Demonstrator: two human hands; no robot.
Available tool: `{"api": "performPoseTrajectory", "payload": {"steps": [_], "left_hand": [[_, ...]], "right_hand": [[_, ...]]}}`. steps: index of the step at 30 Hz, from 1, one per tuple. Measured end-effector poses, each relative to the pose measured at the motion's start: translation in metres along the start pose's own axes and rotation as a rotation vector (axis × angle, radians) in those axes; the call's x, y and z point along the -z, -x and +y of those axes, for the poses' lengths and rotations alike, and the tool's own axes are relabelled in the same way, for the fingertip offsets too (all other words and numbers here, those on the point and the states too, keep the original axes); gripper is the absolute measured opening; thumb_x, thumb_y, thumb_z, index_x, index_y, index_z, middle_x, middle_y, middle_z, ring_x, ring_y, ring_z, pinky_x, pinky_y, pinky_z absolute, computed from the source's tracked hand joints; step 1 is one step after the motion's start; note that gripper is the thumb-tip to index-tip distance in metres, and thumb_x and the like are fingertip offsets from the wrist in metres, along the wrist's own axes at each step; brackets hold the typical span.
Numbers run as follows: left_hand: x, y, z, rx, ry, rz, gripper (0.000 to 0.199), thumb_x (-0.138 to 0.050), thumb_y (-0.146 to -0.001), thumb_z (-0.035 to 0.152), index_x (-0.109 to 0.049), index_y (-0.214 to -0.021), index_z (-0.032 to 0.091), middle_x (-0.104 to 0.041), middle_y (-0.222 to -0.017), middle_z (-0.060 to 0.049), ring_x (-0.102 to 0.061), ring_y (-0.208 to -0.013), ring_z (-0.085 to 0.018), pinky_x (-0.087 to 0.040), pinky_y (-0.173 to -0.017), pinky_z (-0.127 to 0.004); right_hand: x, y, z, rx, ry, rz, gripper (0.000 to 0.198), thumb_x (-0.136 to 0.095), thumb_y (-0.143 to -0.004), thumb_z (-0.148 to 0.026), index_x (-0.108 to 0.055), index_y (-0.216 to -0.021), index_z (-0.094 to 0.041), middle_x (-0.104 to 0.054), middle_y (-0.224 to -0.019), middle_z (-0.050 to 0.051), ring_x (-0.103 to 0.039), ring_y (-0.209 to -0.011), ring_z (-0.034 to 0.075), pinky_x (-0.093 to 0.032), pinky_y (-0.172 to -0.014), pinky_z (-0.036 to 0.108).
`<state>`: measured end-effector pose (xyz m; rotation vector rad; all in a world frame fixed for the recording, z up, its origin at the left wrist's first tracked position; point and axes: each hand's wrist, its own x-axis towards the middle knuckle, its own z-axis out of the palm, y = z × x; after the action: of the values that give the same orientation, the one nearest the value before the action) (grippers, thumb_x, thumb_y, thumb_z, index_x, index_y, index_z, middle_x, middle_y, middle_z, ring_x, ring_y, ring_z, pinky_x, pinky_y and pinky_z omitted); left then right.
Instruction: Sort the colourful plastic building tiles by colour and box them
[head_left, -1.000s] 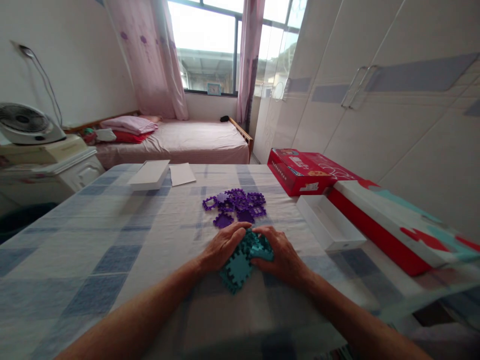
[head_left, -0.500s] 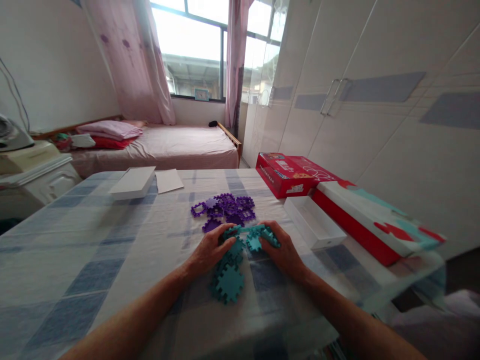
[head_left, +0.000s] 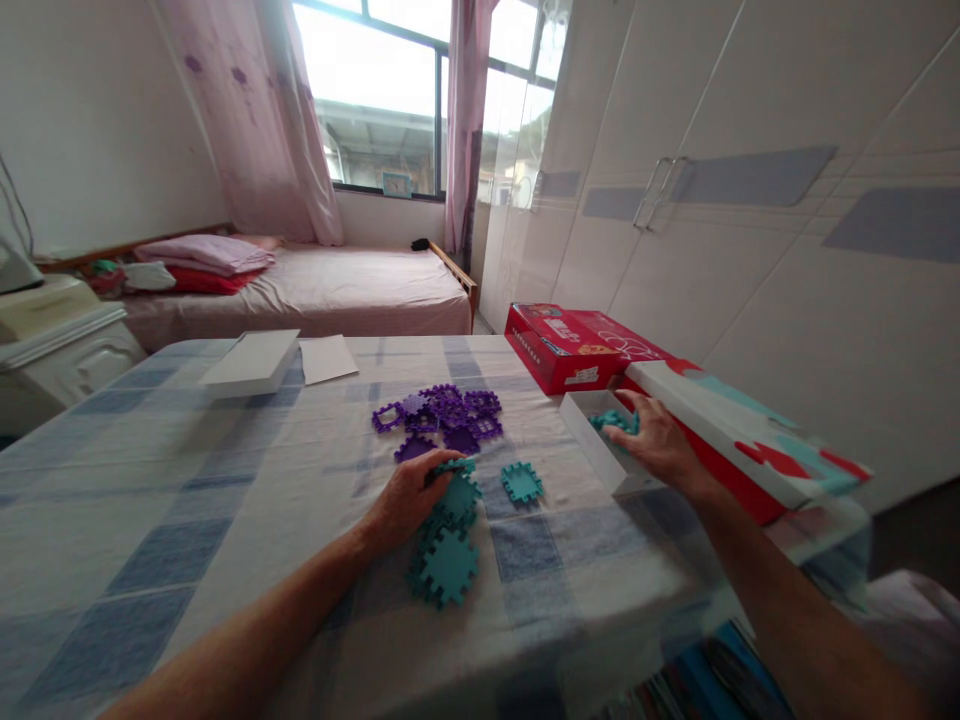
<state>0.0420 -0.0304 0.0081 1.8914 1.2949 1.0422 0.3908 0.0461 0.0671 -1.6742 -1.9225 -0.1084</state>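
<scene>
My right hand (head_left: 654, 437) is over the white open box (head_left: 616, 474), its fingers closed around several teal toothed tiles (head_left: 616, 422) inside the box's far part. On the cloth, my left hand (head_left: 409, 500) rests against a heap of teal tiles (head_left: 450, 565), its fingers curled over the far end of the heap and gripping a tile there. A single teal tile (head_left: 522, 483) lies flat between the heap and the box. Just beyond my left hand is a pile of purple toothed tiles and frames (head_left: 450, 408).
A red box (head_left: 559, 365) and a long white-and-red box (head_left: 739, 440) stand along the table's right side. At the far left lie a white lid (head_left: 255, 360) and a white card (head_left: 328, 359). The checked tablecloth (head_left: 285, 520) covers the table; a bed (head_left: 360, 290) stands behind.
My right hand has moved right from the heap to the white box, carrying teal tiles. One teal tile is left lying alone on the cloth. My left hand stays by the heap.
</scene>
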Motion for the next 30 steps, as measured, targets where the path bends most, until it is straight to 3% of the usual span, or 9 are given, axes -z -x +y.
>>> {"api": "performPoseTrajectory", "payload": {"steps": [4,8,11,14,17,20,25,28,30], "left_hand": [[0.0,-0.001,-0.003,0.018,-0.003,0.019,0.028,-0.048,-0.082,0.023,-0.065,-0.104,0.017,-0.069,-0.091,-0.003,-0.061,-0.077,-0.015,-0.046,-0.067,-0.022],[0.0,-0.003,-0.005,0.029,-0.006,0.042,0.028,-0.048,-0.081,0.023,-0.065,-0.103,0.017,-0.069,-0.09,-0.003,-0.061,-0.077,-0.015,-0.046,-0.068,-0.022],[0.0,-0.003,-0.006,0.032,0.005,0.039,0.027,-0.049,-0.081,0.023,-0.065,-0.101,0.017,-0.069,-0.089,-0.002,-0.06,-0.076,-0.015,-0.046,-0.066,-0.022],[0.0,-0.002,-0.003,0.04,0.013,0.009,0.028,-0.051,-0.08,0.025,-0.065,-0.103,0.017,-0.068,-0.085,-0.002,-0.058,-0.07,-0.013,-0.045,-0.061,-0.02],[0.002,0.0,0.002,0.052,0.024,-0.019,0.031,-0.052,-0.081,0.029,-0.064,-0.106,0.015,-0.066,-0.083,-0.002,-0.054,-0.065,-0.012,-0.042,-0.057,-0.019],[0.004,0.001,0.008,0.054,0.04,-0.02,0.034,-0.051,-0.083,0.034,-0.063,-0.108,0.015,-0.065,-0.082,-0.002,-0.052,-0.062,-0.011,-0.04,-0.055,-0.02],[0.007,-0.001,0.012,0.053,0.098,0.027,0.036,-0.045,-0.086,0.041,-0.066,-0.103,0.017,-0.068,-0.091,-0.003,-0.059,-0.077,-0.016,-0.044,-0.067,-0.023],[0.006,-0.003,0.009,0.081,0.2,0.067,0.04,-0.041,-0.088,0.045,-0.066,-0.101,0.017,-0.069,-0.098,-0.004,-0.06,-0.091,-0.019,-0.045,-0.079,-0.026],[0.005,-0.004,0.006,0.121,0.294,0.078,0.045,-0.039,-0.088,0.05,-0.064,-0.103,0.016,-0.068,-0.101,-0.006,-0.061,-0.092,-0.02,-0.046,-0.08,-0.028]], "right_hand": [[-0.004,0.021,-0.029,0.178,0.028,0.037,0.054,-0.055,-0.078,-0.037,-0.045,-0.128,-0.018,-0.047,-0.128,0.014,-0.044,-0.12,0.029,-0.039,-0.097,0.046],[-0.018,0.047,-0.077,0.366,-0.176,-0.338,0.041,-0.051,-0.084,-0.03,-0.049,-0.124,-0.021,-0.054,-0.119,0.009,-0.054,-0.107,0.019,-0.043,-0.093,0.034],[-0.035,0.057,-0.097,0.38,-0.125,-0.461,0.04,-0.056,-0.082,-0.031,-0.055,-0.119,-0.017,-0.056,-0.115,0.011,-0.051,-0.109,0.022,-0.039,-0.096,0.037],[-0.044,0.059,-0.103,0.337,-0.109,-0.455,0.038,-0.06,-0.079,-0.03,-0.058,-0.113,-0.013,-0.057,-0.107,0.012,-0.051,-0.105,0.023,-0.04,-0.094,0.037],[-0.039,0.056,-0.103,0.278,-0.219,-0.455,0.024,-0.058,-0.079,-0.025,-0.062,-0.1,-0.015,-0.058,-0.098,0.009,-0.056,-0.092,0.018,-0.043,-0.085,0.031],[-0.024,0.043,-0.092,0.223,-0.334,-0.388,0.016,-0.051,-0.082,-0.024,-0.063,-0.089,-0.017,-0.062,-0.091,0.005,-0.058,-0.083,0.015,-0.045,-0.077,0.028],[0.009,0.004,-0.039,0.032,-0.162,-0.009,0.026,-0.05,-0.08,-0.035,-0.064,-0.093,-0.018,-0.065,-0.088,0.007,-0.06,-0.077,0.02,-0.046,-0.074,0.034],[0.015,-0.007,-0.015,0.025,0.041,0.079,0.031,-0.052,-0.079,-0.038,-0.064,-0.097,-0.017,-0.063,-0.094,0.011,-0.058,-0.088,0.026,-0.045,-0.081,0.042],[0.012,-0.003,-0.021,0.084,0.09,0.115,0.037,-0.053,-0.079,-0.04,-0.062,-0.105,-0.016,-0.06,-0.104,0.014,-0.055,-0.099,0.03,-0.042,-0.087,0.048]]}}
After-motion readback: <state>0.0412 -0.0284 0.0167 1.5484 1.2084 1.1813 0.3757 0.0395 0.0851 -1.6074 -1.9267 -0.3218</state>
